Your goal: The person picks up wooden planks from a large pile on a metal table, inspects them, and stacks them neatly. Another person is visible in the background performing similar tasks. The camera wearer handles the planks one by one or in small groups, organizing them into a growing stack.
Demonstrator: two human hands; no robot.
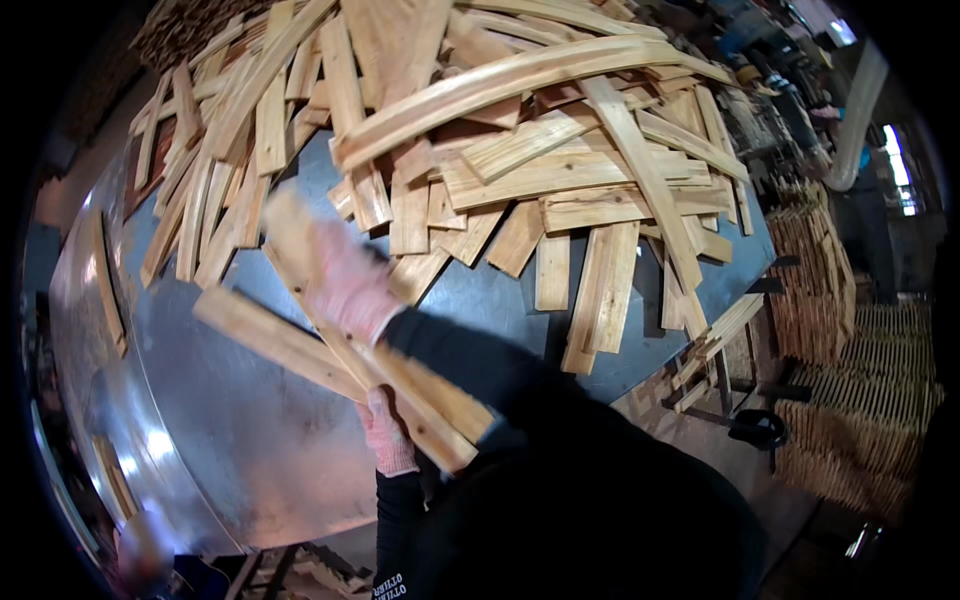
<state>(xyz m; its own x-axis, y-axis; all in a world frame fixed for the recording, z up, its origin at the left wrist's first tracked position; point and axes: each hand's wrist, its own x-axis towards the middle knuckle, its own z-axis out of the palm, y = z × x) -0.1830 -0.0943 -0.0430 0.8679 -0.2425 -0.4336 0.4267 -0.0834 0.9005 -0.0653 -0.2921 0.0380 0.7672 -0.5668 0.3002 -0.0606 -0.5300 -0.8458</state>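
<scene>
My left hand (388, 436), in a pinkish glove, is closed around the lower part of long wooden boards, its thumb on top. One board (420, 410) slants from upper left to lower right above that hand. A second board (270, 340) crosses beneath it and points left. My right hand (347, 287), gloved too and smeared by motion, is farther up, closed on a blurred board (290, 215) that sticks out past its fingers. Its dark sleeve hides part of the table and of the boards.
A large heap of loose boards (570, 180) covers the far side of the metal table (250, 440). Single boards lie along its left side. Stacked wood (850, 400) stands at the right beyond the table edge. Another person's blurred hand (145, 545) shows at lower left.
</scene>
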